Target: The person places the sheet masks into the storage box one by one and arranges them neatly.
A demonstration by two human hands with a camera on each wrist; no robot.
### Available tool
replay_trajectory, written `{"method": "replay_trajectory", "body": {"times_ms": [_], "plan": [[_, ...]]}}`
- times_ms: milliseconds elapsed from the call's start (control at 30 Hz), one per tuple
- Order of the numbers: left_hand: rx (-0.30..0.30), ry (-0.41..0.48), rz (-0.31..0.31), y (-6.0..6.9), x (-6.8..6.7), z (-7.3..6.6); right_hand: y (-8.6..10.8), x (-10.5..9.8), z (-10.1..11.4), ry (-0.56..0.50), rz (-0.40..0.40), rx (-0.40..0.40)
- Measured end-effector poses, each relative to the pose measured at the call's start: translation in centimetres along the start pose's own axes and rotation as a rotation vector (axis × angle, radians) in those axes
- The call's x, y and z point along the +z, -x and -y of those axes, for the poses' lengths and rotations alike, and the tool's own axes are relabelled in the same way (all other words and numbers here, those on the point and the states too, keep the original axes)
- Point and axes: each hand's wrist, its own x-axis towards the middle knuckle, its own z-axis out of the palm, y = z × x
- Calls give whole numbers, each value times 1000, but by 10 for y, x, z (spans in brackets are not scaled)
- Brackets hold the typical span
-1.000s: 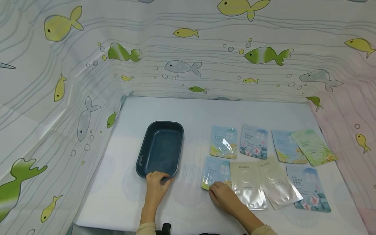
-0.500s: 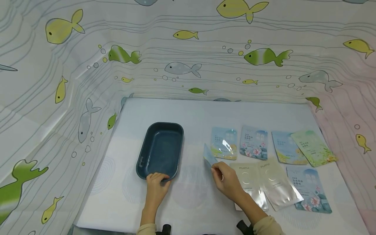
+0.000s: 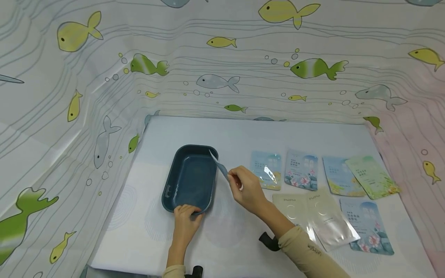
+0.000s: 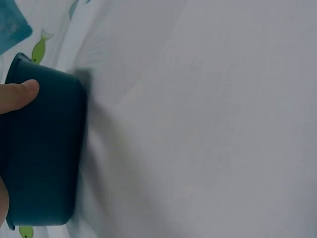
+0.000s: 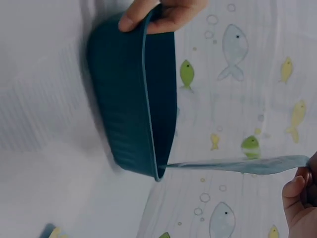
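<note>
One packet [image 3: 221, 168] pinched, right hand [image 3: 248, 191]; left hand [image 3: 186, 224] grips tray [image 3: 192, 173].

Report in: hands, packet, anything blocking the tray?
Left hand gripping tray at near rim. Right hand pinching blue packet, held up near tray's right rim. Nothing seen blocking the opening.

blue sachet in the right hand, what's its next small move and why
Probably a slight move left, then down into the dark blue tub: the right hand pinches the blue sachet at one end, its tip overlaps the tub's far right corner in the head view, and the left hand grips the near rim.
</note>
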Motion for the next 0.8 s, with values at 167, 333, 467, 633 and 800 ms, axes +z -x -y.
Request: {"method": "replay_trajectory", "body": {"times_ms": [167,333,467,633,800], "plan": [[9,-4,-11,0,0,2,-20,22,-2,-1,42,-51],[11,-9,-15,0,-1,3,-35,44,0,7,90,-145],[7,-8,-5,-1,-1,3,-41,61,0,56,154,-173],[10,-10,-2,-1,1,3,-31,84,-2,185,328,-174],[18,1,-4,0,2,3,-18,103,3,211,475,-147]]}}
